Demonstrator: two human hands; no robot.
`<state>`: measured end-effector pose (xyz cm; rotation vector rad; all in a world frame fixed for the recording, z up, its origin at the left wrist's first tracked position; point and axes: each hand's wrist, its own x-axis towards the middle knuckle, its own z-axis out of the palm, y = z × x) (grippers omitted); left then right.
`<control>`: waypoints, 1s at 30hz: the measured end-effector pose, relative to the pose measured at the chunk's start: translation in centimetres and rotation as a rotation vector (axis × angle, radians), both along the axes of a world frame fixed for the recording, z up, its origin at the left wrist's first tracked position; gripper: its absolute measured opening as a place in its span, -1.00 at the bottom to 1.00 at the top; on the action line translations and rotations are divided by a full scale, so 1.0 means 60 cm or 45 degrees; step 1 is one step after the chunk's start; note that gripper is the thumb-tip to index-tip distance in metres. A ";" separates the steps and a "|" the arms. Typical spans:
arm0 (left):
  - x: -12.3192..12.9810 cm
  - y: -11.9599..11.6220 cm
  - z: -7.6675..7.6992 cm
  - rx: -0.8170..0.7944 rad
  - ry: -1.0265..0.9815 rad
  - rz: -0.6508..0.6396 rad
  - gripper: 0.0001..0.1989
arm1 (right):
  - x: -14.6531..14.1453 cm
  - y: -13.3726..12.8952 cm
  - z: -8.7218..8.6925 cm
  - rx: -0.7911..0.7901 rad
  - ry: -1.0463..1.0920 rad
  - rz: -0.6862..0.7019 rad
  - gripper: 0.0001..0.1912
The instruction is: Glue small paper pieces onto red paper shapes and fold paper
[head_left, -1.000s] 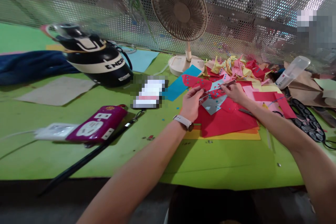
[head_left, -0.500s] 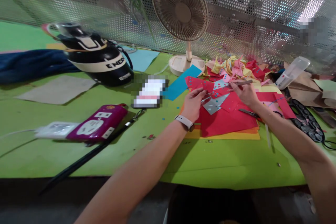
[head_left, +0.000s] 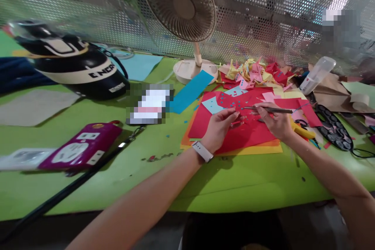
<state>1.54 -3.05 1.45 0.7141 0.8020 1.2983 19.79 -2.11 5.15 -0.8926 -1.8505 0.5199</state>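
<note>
My right hand (head_left: 274,121) is closed around slim dark tweezers (head_left: 272,110), whose tips point left. My left hand (head_left: 219,127), with a pale watch on the wrist, has thumb and forefinger pinched together close to those tips. Whatever lies in that pinch is too small to make out. Below both hands is a stack of red paper (head_left: 246,136) over orange and yellow sheets. Small blue dots are scattered on the red, and a pale blue paper piece (head_left: 212,105) with dots lies left of them. A yellow-handled tool (head_left: 303,130) sits just right of my right hand.
Behind the papers is a heap of folded paper scraps (head_left: 260,72), with a white fan (head_left: 195,68) to its left. A blue paper strip (head_left: 191,91), phone (head_left: 152,103), purple power strip (head_left: 77,148) and large black bottle (head_left: 79,70) stand leftward. A clear bottle (head_left: 318,76) leans at right.
The view has swung right. My hands have drawn closer together and nearer to me over the red paper. The pale blue piece once beneath them now shows to their left; the yellow-handled tool has come into sight.
</note>
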 end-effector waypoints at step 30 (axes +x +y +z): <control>0.002 -0.005 0.001 0.062 0.082 -0.022 -0.66 | 0.005 0.003 -0.020 -0.054 -0.050 -0.018 -0.72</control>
